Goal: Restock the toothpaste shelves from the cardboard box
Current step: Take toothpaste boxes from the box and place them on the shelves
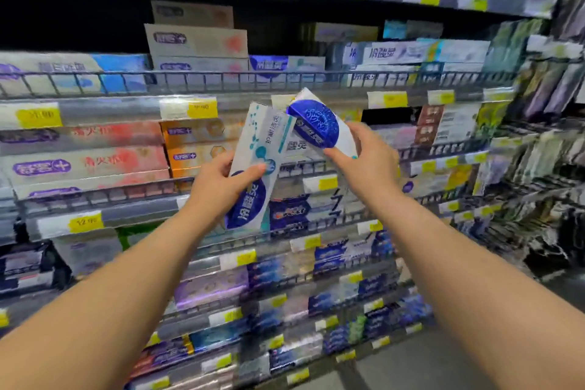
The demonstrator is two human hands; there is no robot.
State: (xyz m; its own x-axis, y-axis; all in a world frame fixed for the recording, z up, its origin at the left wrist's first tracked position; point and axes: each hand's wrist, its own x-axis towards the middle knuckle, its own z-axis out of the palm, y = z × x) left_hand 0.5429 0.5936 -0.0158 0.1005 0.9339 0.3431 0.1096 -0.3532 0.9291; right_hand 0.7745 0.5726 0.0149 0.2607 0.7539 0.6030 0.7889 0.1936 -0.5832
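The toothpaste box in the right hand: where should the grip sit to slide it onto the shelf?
Probably on the near end, coming from the right. The right hand holds the toothpaste box there already, and its far end tilts up toward the wire shelf rail, so that end stays free to go in first.

hands (294,174) gripping toothpaste boxes (253,165), shelves (221,79) apparently stocked

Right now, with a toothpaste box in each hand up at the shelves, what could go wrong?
The left hand pinches its toothpaste box only near the middle, so it may tip or slip. The right hand holds the second box tilted against the first; they could knock together. The wire shelf rail could catch a box going in.
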